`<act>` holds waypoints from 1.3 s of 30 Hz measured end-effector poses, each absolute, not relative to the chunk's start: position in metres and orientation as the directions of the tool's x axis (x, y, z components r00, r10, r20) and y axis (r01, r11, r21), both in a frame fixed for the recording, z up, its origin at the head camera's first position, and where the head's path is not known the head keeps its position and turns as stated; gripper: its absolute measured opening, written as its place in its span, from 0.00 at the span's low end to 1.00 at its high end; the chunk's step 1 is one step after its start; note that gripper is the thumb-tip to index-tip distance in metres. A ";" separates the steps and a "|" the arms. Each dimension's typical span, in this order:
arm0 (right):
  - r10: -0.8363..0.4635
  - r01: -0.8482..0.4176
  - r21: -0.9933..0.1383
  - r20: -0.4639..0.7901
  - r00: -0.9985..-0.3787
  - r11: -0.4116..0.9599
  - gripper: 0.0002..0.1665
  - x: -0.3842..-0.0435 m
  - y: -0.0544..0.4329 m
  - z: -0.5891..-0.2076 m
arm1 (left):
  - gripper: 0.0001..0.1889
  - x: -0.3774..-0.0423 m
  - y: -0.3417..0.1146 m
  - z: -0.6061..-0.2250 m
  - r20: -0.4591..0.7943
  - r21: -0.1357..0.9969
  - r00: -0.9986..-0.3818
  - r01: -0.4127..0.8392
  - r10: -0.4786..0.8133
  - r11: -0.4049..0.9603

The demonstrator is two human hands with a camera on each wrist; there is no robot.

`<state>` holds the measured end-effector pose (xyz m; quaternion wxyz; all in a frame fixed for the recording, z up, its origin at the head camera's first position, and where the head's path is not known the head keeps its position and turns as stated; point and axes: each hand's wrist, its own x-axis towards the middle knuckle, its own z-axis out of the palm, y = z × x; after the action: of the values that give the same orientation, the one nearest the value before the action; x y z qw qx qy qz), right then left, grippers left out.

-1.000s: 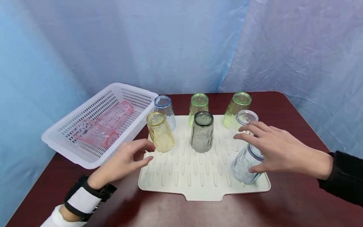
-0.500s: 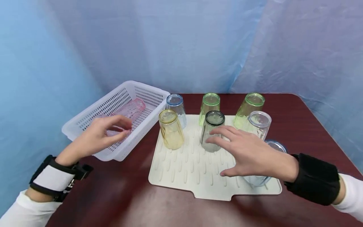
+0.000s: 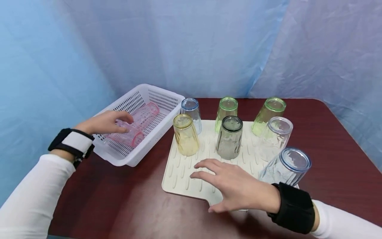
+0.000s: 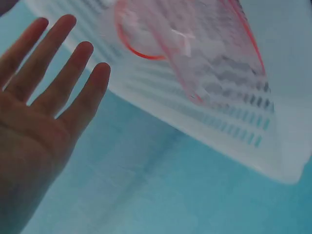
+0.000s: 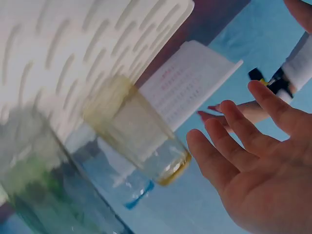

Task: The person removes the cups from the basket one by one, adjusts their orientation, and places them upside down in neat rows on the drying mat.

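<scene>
Two pink glasses lie on their sides in a white slotted basket [image 3: 162, 134]. My left hand [image 3: 104, 123] is over the nearer pink glass [image 3: 126, 134] and hides part of it; the farther pink glass [image 3: 146, 114] lies beyond. In the left wrist view the left hand's fingers [image 4: 73, 78] are straight and apart from the glass. My right hand [image 3: 235, 186], fingers spread and holding nothing, is above the front of the cream draining mat [image 3: 179, 182]. Behind it a grey glass [image 3: 229, 139] and a yellow glass [image 3: 186, 136] stand upside down on the mat.
More upside-down glasses stand on the mat: a blue one [image 3: 192, 116] at the back left, green ones [image 3: 228, 111] at the back, a clear one [image 3: 276, 136] and a blue one [image 3: 285, 167] on the right. A blue curtain [image 3: 179, 43] hangs behind the table [image 3: 143, 199].
My left hand has moved from beside the mat over into the basket. My right hand has moved left and nearer, away from the right-hand blue glass. The view has shifted left.
</scene>
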<state>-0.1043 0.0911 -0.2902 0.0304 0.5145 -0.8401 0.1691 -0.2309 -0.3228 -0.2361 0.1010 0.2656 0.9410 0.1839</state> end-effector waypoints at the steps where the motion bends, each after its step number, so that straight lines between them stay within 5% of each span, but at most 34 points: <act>1: -0.854 -0.871 -0.269 0.222 -0.471 0.410 0.47 -0.102 0.090 -0.293 | 0.18 -0.236 -0.324 -0.238 -0.129 0.390 -0.834 0.455 0.537 0.801; 14: -0.816 -0.810 -0.376 0.195 -0.544 0.450 0.49 -0.087 0.091 -0.308 | 0.23 -0.263 -0.334 -0.250 -0.471 0.314 -0.780 0.289 0.413 0.904; 24: -0.810 -0.776 -0.431 0.152 -0.566 0.460 0.52 -0.076 0.089 -0.308 | 0.33 -0.259 -0.334 -0.261 -0.551 0.271 -0.742 0.274 0.382 0.923; 30: -0.820 -0.760 -0.470 0.124 -0.559 0.448 0.52 -0.070 0.087 -0.308 | 0.43 -0.254 -0.334 -0.266 -0.636 0.212 -0.725 0.164 0.263 0.963; 39: -0.810 -0.703 -0.542 0.066 -0.583 0.461 0.51 -0.068 0.085 -0.309 | 0.43 -0.249 -0.341 -0.270 -0.637 0.196 -0.734 0.141 0.236 0.970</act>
<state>-0.0680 0.0849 -0.3086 -0.1008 0.4455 -0.8488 0.2663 -0.2491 -0.3410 -0.2699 0.3501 0.1016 0.9287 0.0674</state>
